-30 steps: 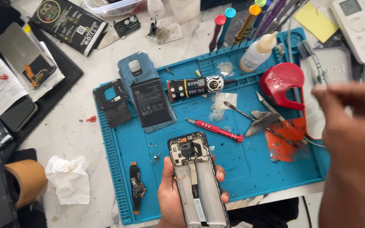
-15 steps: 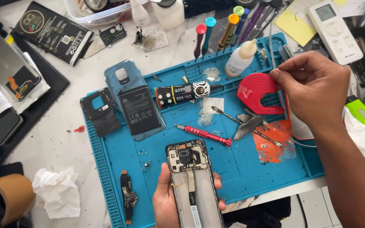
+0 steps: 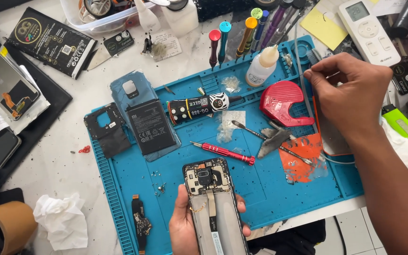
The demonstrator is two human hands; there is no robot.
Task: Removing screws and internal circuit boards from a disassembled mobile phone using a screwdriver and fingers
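The opened phone sits at the near edge of the blue work mat, held in the left hand, whose grip is clamped around its sides from below, thumb on the left edge and fingertips showing on the right. Its long axis runs near to far, tilted only slightly, with the camera end pointing away from the person and the bare inner frame facing up. Judging by what lies about, the stripping down is well along: the back cover, the black battery and a dark inner plate lie on the far left of the mat, and a small flex board lies just left of the phone; the circuit board at the camera end and a flex strip down the middle are still in place, so work there looks to be left. The right hand is well apart, at the far right of the mat, its thumb and forefinger pinched together on something thin that is too small to tell. Between the hands lie a red screwdriver, a metal spudger and a red plastic piece; a glue bottle stands farther back on the table.
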